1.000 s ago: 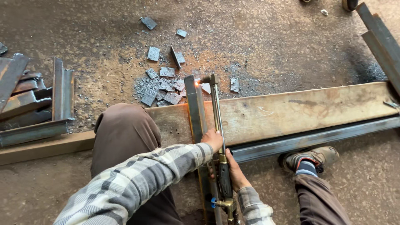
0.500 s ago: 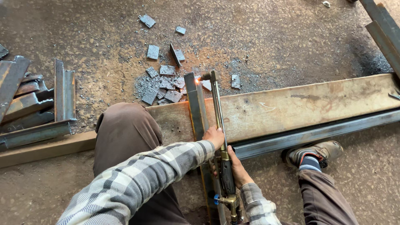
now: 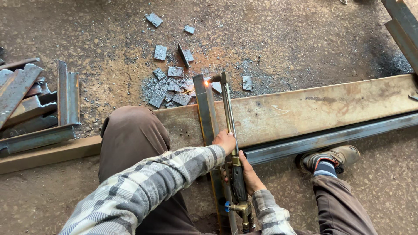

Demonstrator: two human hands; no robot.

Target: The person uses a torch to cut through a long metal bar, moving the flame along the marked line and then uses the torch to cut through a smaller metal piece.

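A long cutting torch [image 3: 229,117] with a brass body lies along a narrow steel angle bar [image 3: 204,109]. Its tip glows with a small flame at the bar's far end. My left hand [image 3: 225,141] grips the torch tube midway, its plaid sleeve crossing my knee. Lower down, my right hand [image 3: 246,172] holds the torch's dark handle, near the brass valve with a blue knob. The bar rests across a wide wooden plank [image 3: 305,111].
Several small cut steel squares [image 3: 167,85] lie scattered on the gritty floor beyond the bar. A stack of angle iron pieces [image 3: 35,104] sits at left. A long steel bar [image 3: 331,137] runs beside the plank, next to my shoe [image 3: 333,156]. More steel sits at top right [image 3: 402,26].
The torch flame stays at the bar's far end, now a brighter spark. Hands keep their grip; the view has shifted slightly.
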